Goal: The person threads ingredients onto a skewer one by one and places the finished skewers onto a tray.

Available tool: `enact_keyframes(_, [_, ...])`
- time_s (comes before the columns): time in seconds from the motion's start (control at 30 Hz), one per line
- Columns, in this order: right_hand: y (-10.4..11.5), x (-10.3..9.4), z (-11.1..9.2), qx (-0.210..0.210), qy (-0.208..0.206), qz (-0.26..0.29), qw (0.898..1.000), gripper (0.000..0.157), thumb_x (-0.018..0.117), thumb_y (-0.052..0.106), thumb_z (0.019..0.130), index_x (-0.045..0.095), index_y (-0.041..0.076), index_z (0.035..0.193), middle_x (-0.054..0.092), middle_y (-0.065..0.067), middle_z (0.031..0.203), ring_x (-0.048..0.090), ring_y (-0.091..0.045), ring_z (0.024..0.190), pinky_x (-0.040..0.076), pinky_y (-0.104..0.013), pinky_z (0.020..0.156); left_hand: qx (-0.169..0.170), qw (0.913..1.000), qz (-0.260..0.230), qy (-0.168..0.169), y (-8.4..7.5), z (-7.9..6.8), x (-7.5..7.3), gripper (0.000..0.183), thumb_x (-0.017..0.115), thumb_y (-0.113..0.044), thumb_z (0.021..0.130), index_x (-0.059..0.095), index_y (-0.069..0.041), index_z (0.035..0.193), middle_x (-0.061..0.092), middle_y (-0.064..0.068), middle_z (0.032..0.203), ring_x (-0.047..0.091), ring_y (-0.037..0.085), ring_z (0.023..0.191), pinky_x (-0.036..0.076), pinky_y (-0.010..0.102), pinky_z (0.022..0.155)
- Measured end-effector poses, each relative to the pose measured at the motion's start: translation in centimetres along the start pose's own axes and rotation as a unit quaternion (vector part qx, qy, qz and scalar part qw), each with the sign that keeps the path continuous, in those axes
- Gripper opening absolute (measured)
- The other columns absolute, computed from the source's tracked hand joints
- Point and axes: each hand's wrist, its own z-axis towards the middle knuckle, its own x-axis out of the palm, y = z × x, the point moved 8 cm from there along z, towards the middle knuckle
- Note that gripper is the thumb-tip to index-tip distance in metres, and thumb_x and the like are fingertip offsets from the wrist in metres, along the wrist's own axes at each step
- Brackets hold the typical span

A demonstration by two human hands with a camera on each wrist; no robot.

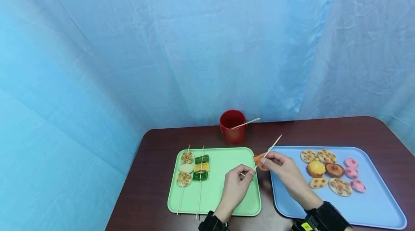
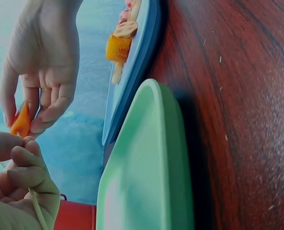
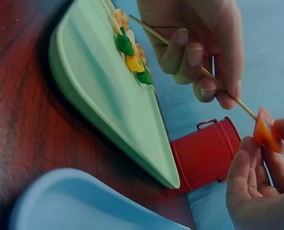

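My left hand (image 1: 236,187) pinches a thin wooden skewer (image 1: 274,145) over the right part of the green tray (image 1: 227,205). Thumb and fingers of my right hand (image 1: 290,177) hold an orange food piece (image 1: 259,161) threaded on that skewer. The stick's pointed end sticks out past the piece, up and to the right. In the right wrist view the orange piece (image 3: 267,133) looks folded or curved, with the stick (image 3: 206,72) running back through the left hand's fingers. On the green tray's left side lie a lotus-root skewer (image 1: 186,168) and a green-and-yellow skewer (image 1: 201,168).
A blue tray (image 1: 382,205) on the right carries lotus slices (image 1: 340,186), a yellow piece (image 1: 316,169), a brown mushroom-like piece (image 1: 334,170) and several pink pieces (image 1: 358,185). Behind the green tray stands a red bucket (image 1: 234,133) with loose sticks (image 1: 249,121). Blue cloth hangs behind the table.
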Motion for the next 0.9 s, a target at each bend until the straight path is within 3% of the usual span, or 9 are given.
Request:
enact_keyframes(0.43, [-0.2, 1.8, -0.1, -0.009, 0.023, 0.003, 1.000, 0.043, 0.066, 0.038, 0.088, 0.065, 0.000, 0.110, 0.069, -0.010, 0.105, 0.064, -0.020, 0.092, 0.049, -0.045, 0.085, -0.011, 0.9997, -0.016, -0.013, 0.6, -0.2, -0.3, 0.011, 0.066, -0.023, 0.088, 0.072, -0.016, 0.082, 0.051, -0.011, 0.059, 0.040, 0.001, 0.044, 0.028, 0.016, 0.042])
enact_keyframes(0.9, [-0.5, 2.1, -0.3, -0.011, 0.036, 0.008, 0.999, 0.041, 0.066, 0.036, 0.089, 0.065, 0.000, 0.108, 0.068, -0.010, 0.106, 0.064, -0.019, 0.094, 0.050, -0.044, 0.085, -0.017, 0.9992, -0.036, -0.007, 0.5, -0.3, -0.1, 0.010, 0.065, -0.019, 0.088, 0.070, -0.013, 0.082, 0.060, -0.010, 0.065, 0.047, 0.001, 0.048, 0.032, 0.015, 0.045])
